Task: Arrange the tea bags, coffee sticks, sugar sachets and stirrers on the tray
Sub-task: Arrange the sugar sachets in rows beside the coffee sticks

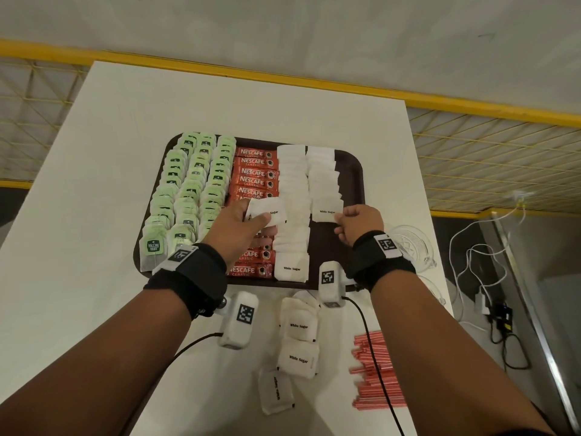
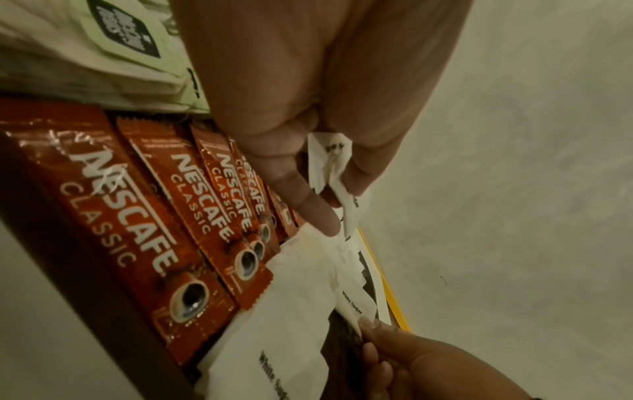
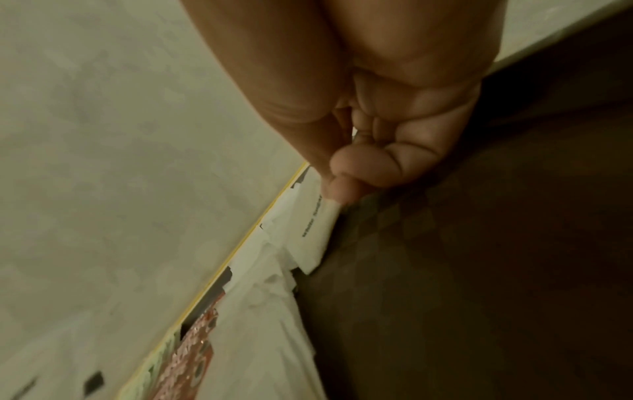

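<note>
A dark brown tray point(image 1: 352, 171) holds rows of green tea bags point(image 1: 188, 184), red Nescafe coffee sticks point(image 1: 254, 171) and two columns of white sugar sachets point(image 1: 292, 184). My left hand point(image 1: 248, 221) hovers over the coffee sticks and grips a few white sugar sachets point(image 1: 267, 209) between thumb and fingers point(image 2: 329, 173). My right hand point(image 1: 355, 225) pinches the near edge of a sugar sachet point(image 1: 327, 209) at the end of the right column point(image 3: 315, 224). Several loose sugar sachets point(image 1: 298, 338) and a bundle of red stirrers point(image 1: 374, 372) lie on the white table point(image 1: 125, 121) in front of the tray.
A clear glass dish point(image 1: 412, 243) stands right of the tray by the table's right edge. White and black cables point(image 1: 478, 278) hang on the floor at the right. A yellow mesh rail point(image 1: 471, 105) runs behind the table.
</note>
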Demonstrator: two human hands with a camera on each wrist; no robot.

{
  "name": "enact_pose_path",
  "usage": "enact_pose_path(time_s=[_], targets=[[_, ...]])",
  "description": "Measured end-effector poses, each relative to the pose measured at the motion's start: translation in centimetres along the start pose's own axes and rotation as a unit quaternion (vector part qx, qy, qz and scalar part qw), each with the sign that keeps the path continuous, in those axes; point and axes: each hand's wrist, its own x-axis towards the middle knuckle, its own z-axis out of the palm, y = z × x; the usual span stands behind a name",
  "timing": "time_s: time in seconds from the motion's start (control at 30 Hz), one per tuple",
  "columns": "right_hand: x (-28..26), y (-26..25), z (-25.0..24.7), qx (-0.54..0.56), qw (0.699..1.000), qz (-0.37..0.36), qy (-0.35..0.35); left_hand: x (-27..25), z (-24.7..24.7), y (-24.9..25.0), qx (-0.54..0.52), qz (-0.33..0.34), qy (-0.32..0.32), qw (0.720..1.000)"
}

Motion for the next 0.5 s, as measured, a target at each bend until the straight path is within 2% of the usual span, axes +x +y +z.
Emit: enact_pose_path(time_s=[0.17, 0.33, 0.4, 0.5], targets=[[0.4, 0.0, 0.2, -0.093, 0.995, -0.039, 0.013, -0.2, 0.2, 0.2, 0.011, 0.004, -0.006, 1.0], [-1.8, -0.6, -0.8, -0.085, 0.993, -0.067, 0.037, -0.1, 0.3, -0.1, 0.013, -0.005, -0.014, 1.0], [-3.1, -1.0, -0.8, -0.064, 0.994, -0.09, -0.01, -0.3, 0.4, -0.3, 0.013, -0.011, -0.017, 1.0], [-5.0, -1.4, -0.1, -0.014, 0.984, -0.09, -0.152, -0.4, 1.1, -0.5, 0.022, -0.013, -0.03, 0.999]])
